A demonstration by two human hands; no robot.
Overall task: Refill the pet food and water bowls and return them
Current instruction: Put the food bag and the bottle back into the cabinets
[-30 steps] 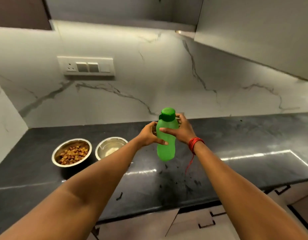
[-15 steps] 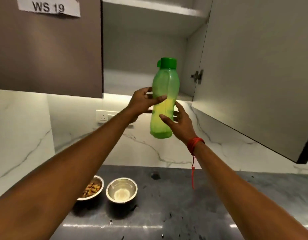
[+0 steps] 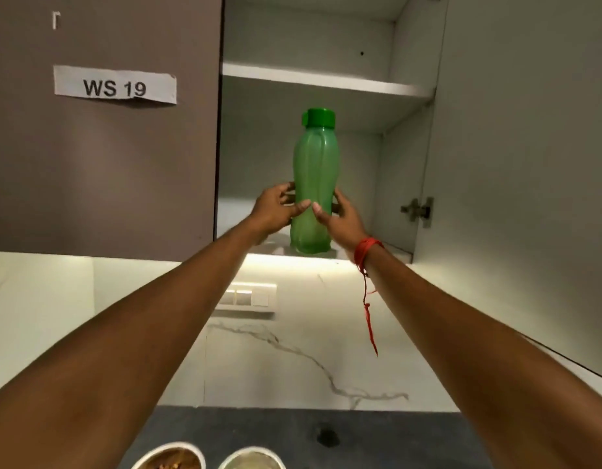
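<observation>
A translucent green bottle [image 3: 314, 174] with a green cap stands upright at the front of the open wall cabinet's lower shelf [image 3: 245, 216]. My left hand [image 3: 275, 209] grips its lower left side and my right hand [image 3: 340, 216], with a red thread at the wrist, grips its lower right side. At the bottom edge, on the dark counter [image 3: 377, 441], the tops of two steel bowls show: the left bowl [image 3: 172, 458] holds brown kibble, the right bowl [image 3: 252, 459] looks pale inside.
The cabinet door [image 3: 529, 164] hangs open on the right. A closed brown door [image 3: 103, 164] labelled WS 19 is on the left. An upper shelf [image 3: 326, 81] sits above the bottle. A switch plate [image 3: 247, 296] is on the marble wall.
Both hands have raised the bottle from above the counter up into the cabinet. My view has tilted up, so the bowls dropped to the bottom edge.
</observation>
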